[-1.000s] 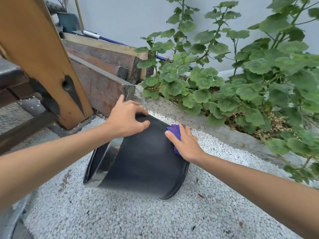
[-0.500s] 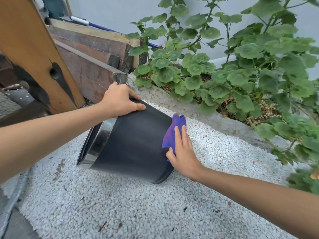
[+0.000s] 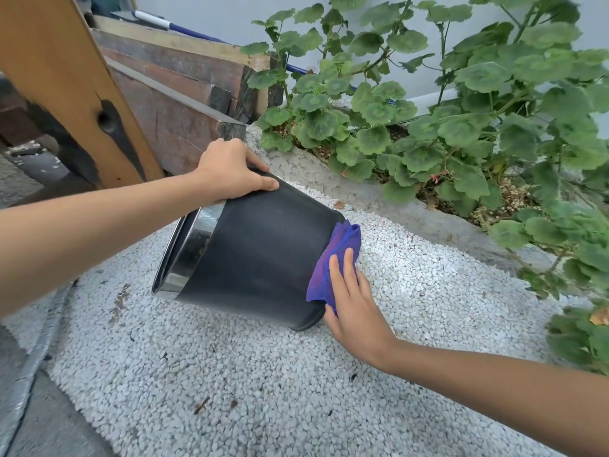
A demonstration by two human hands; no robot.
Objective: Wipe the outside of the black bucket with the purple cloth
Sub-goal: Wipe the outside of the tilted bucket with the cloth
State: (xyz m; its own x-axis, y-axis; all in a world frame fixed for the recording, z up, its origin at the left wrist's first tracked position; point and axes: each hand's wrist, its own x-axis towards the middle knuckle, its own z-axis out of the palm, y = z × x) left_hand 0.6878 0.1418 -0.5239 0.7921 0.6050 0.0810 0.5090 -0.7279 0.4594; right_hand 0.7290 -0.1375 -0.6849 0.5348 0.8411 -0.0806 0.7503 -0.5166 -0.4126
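Note:
The black bucket [image 3: 260,255] lies tilted on its side on white gravel, its shiny rim facing left and its base to the right. My left hand [image 3: 230,171] grips the bucket's upper side near the rim. My right hand [image 3: 354,298] presses the purple cloth [image 3: 333,255] flat against the bucket's base edge on the right, fingers pointing up. Part of the cloth sticks out above my fingers; the rest is hidden under my palm.
White gravel [image 3: 263,390] covers the ground. A concrete planter edge [image 3: 412,206] with leafy green plants [image 3: 461,127] runs along the right. Stacked timber [image 3: 184,80] and a slanted wooden board [image 3: 66,77] stand at left. A grey hose [image 3: 29,367] lies at lower left.
My right hand has slid the cloth from the top of the bucket down and around to its base edge. The left hand has kept its grip near the rim.

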